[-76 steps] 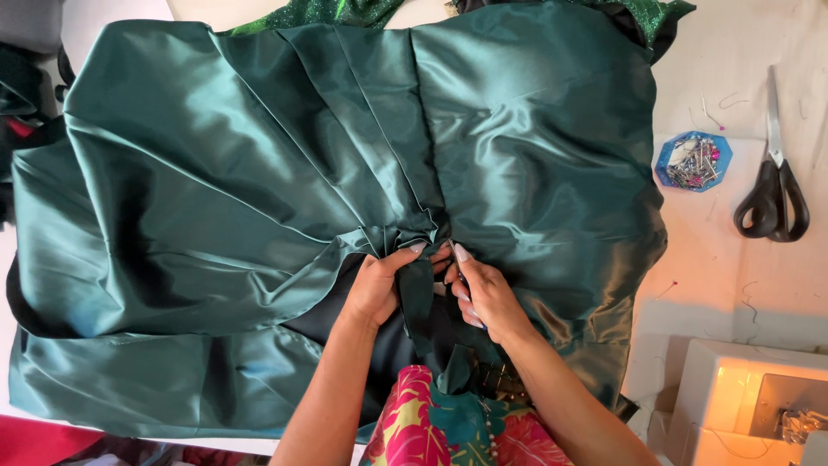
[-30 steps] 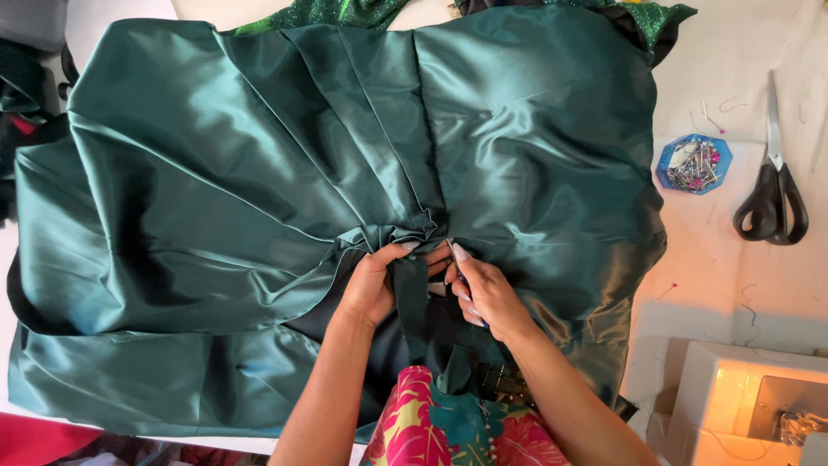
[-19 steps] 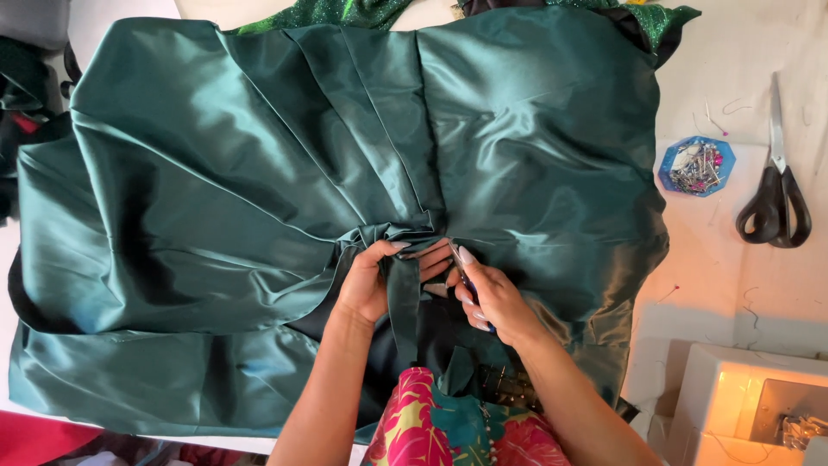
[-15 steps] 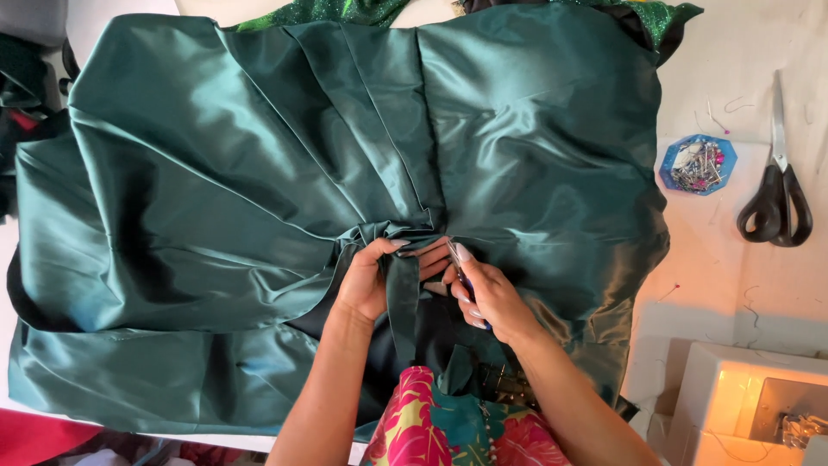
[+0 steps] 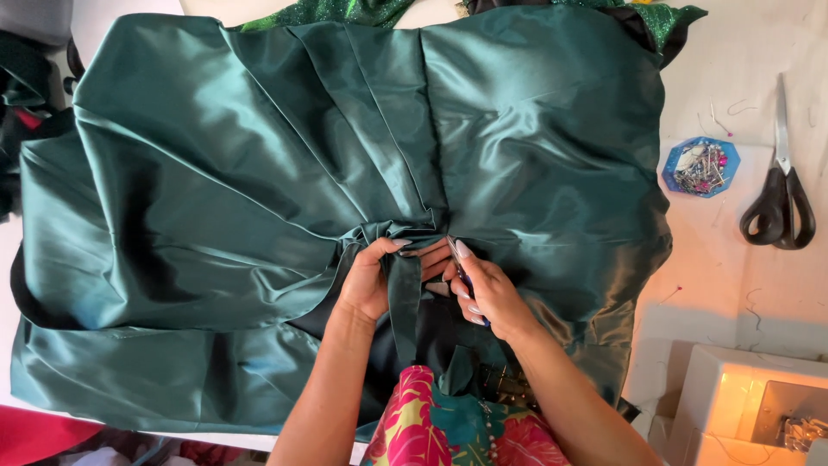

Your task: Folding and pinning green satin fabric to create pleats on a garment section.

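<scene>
A dark green satin garment is lying spread over most of the white tabletop, its pleats running in toward a gathered knot near the front edge. The left hand is pinching that bunched fold, fingers closed on the cloth. The right hand is resting just beside it with fingers curled around a thin tool, possibly a seam ripper or small snips; too little of it is showing to tell. A narrow strip of the same fabric is hanging down between the two hands. To the right, well apart from the garment, a blue hexagonal pin tray is sitting near black-handled scissors. A white sewing machine with its lamp glowing is cut off at the lower right corner. Glittery green cloth is peeking out at the top edge, mostly hidden beneath the satin.
</scene>
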